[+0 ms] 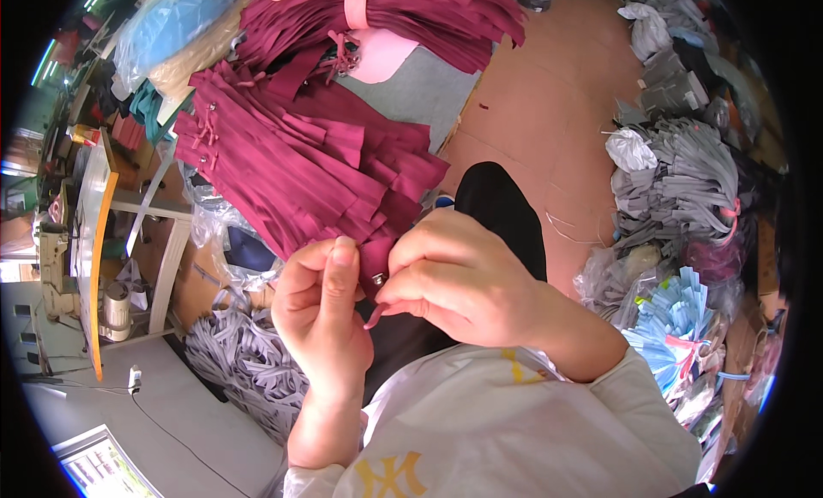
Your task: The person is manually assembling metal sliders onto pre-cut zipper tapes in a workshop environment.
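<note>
Both hands pinch one end of a maroon fabric strip, close under the head camera.

Left hand point(321, 305) and right hand point(459, 279) are closed on the maroon strip point(375, 260), fingers nipping a small metal fastener point(378, 279) at its end; the strip hangs from a maroon strip bundle point(300, 164) above. Likely risk: the tiny fastener slips from the fingertips, or a tug drags the loosely stacked bundle down. Clear plastic bags point(176, 31) lie upper left; grey strip bundles point(686, 181) and a light blue bundle point(677, 314) sit right, labels unreadable.
</note>
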The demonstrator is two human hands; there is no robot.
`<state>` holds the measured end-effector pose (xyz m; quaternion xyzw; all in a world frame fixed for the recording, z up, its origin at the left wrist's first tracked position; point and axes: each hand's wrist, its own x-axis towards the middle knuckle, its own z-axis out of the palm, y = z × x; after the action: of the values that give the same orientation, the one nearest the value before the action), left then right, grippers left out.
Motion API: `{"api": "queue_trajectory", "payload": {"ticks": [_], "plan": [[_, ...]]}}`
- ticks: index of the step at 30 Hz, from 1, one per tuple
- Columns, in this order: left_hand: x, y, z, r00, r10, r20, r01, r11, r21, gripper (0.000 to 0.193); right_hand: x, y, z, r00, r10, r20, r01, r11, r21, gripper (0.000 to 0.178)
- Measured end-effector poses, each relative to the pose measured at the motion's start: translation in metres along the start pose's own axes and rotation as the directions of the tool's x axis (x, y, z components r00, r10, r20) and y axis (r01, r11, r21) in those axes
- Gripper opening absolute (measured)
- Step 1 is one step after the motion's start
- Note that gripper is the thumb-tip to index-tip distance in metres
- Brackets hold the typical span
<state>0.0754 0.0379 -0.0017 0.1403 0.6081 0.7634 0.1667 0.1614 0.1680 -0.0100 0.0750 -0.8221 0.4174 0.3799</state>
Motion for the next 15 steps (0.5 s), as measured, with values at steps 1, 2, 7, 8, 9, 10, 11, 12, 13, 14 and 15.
{"api": "queue_trajectory", "payload": {"ticks": [1,2,7,8,9,10,11,12,13,14,15], "plan": [[0.001,-0.001,-0.001,1.000,-0.001,0.014,0.001,1.000,0.023,0.012,0.000,0.001,-0.004,0.998,0.022,0.060,-0.023,1.000,0.006,0.022],[0.002,-0.001,-0.003,1.000,-0.002,0.007,0.002,1.000,0.024,0.012,0.001,0.001,-0.005,0.992,0.043,0.120,-0.045,0.999,0.011,0.021],[0.014,0.005,-0.001,0.990,0.138,0.021,-0.139,0.980,0.146,0.009,-0.001,-0.002,-0.006,0.959,0.267,0.097,-0.284,0.924,0.258,0.013],[0.018,0.007,0.000,0.990,0.135,0.041,-0.139,0.981,0.137,0.011,0.000,0.001,-0.007,0.946,0.301,0.116,-0.323,0.891,0.318,0.013],[0.021,0.008,0.003,0.998,0.055,0.026,-0.058,0.993,0.107,0.013,0.000,0.001,-0.007,0.885,0.441,0.153,-0.459,0.761,0.459,0.011],[0.021,0.012,0.005,0.998,0.051,0.026,-0.053,0.993,0.107,0.013,0.000,-0.002,-0.007,0.720,0.646,0.253,-0.631,0.457,0.627,0.014],[0.020,0.019,0.008,0.997,-0.065,0.048,0.064,0.998,0.025,0.015,0.001,-0.002,-0.008,0.720,0.646,0.252,-0.627,0.451,0.636,0.015],[0.021,0.022,0.010,0.981,-0.174,0.082,0.179,0.982,-0.056,0.017,0.003,-0.001,-0.008,0.723,0.645,0.248,-0.620,0.448,0.644,0.016],[0.020,0.021,0.013,0.977,-0.203,0.068,0.208,0.975,-0.084,0.019,0.005,-0.002,-0.008,0.722,0.647,0.245,-0.620,0.449,0.644,0.016],[0.020,0.020,0.013,0.976,-0.204,0.072,0.210,0.974,-0.084,0.019,0.007,-0.003,-0.008,0.732,0.646,0.216,-0.602,0.465,0.649,0.016],[0.019,0.019,0.009,0.968,-0.229,0.103,0.239,0.966,-0.100,0.018,0.009,-0.005,-0.007,0.742,0.644,0.189,-0.583,0.479,0.656,0.016]]}}
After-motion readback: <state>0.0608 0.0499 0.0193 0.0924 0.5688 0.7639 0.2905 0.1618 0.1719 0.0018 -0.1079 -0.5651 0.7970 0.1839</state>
